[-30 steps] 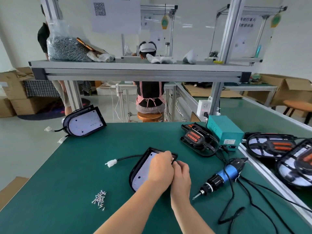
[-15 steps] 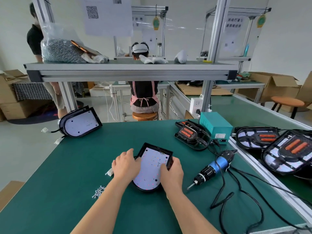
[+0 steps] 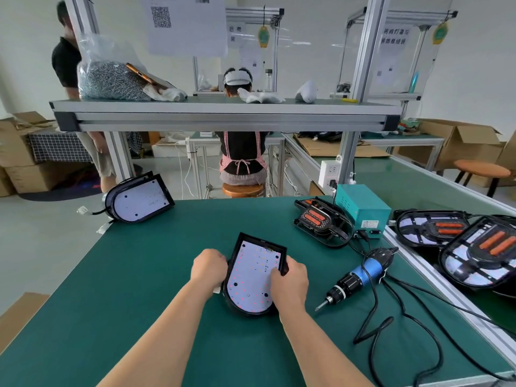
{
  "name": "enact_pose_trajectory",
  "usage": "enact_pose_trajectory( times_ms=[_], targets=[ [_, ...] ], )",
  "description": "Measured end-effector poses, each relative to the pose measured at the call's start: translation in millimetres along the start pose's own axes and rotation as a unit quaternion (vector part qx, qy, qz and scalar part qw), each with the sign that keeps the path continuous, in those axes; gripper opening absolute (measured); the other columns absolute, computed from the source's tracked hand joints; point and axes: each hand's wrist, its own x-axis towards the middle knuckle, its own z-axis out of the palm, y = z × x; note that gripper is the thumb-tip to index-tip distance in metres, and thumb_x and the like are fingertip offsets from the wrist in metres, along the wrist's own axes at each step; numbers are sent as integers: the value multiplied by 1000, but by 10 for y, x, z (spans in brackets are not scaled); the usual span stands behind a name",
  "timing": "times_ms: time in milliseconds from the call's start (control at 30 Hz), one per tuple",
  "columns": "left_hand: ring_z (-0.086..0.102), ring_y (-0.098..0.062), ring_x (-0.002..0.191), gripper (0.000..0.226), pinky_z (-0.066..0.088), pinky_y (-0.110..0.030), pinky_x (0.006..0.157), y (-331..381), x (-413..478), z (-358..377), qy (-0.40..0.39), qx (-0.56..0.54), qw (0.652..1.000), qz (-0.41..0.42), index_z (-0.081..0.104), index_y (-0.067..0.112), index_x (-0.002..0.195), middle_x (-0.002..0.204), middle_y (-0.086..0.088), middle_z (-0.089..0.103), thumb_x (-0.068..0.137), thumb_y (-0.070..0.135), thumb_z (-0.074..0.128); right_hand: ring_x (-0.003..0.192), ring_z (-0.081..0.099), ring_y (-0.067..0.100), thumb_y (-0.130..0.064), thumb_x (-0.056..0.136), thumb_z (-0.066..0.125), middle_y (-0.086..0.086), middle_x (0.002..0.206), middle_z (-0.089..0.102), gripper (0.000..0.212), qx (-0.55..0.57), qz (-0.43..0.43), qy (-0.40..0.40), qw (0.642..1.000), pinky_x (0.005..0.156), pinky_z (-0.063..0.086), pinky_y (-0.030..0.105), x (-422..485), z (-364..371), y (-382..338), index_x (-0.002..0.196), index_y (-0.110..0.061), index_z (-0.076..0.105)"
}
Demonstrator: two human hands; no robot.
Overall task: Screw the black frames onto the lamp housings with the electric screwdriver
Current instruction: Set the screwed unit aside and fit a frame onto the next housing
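the left hand [image 3: 208, 268] and right hand [image 3: 289, 281] cover both side rims of the black-edged lamp housing [image 3: 251, 280] with its white led board, the outer black frame with orange strips [image 3: 474, 258] runs off the right edge, and the label on the teal metal box [image 3: 363, 206] is too small to read.

— Looking at the table top [image 3: 139, 275]: reading as matt green, smooth and even.
— Agreeing. Seeing glossy black plastic rimming the lamp housing [image 3: 251, 275], framing a flat, matt white board.
— Noticing the screwdriver [image 3: 365, 270]: shining blue in the middle, dulling to black plastic at both ends.
— Taking the teal box [image 3: 363, 206] as painted metal, satin.
— Seeing bare brushed aluminium along the shelf [image 3: 223, 118], carrying a crinkled clear plastic bag [image 3: 106, 79].
— Finding plain matt brown cardboard in the cartons [image 3: 460, 146]; spotting a smooth wooden seat on the stool [image 3: 481, 169].
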Motion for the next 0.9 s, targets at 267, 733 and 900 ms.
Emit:
enact_pose_trajectory(
  times_ms=[267, 733, 900],
  targets=[
    [50, -17, 76, 18, 38, -30, 63, -98, -369, 291, -60, -148, 987, -11, 52, 11, 94, 100, -4, 59, 89, 27, 57, 89, 51, 27, 4, 81, 45, 10, 112, 51, 31, -28, 17, -57, 998, 77, 42, 26, 180, -55, -54, 91, -14, 69],
    [50, -14, 61, 58, 40, -28, 58, -226, -528, 507, 39, -249, 962, 105, 33, 56, 143, 66, -1, 52, 97, 24, 49, 121, 48, 34, -20, 94, 60, 16, 131, 52, 42, -315, -69, 43, 946, 102, 47, 44, 1377, -723, -358, 134, -7, 53],
    [41, -9, 48, 52, 39, -27, 54, -255, -441, 564, 51, -251, 962, 97, 36, 54, 141, 63, 1, 54, 98, 26, 48, 116, 53, 33, -20, 90, 72, 15, 127, 54, 45, -455, -81, 49, 886, 94, 50, 44, 1830, -885, -371, 126, -7, 49]
  ],
)
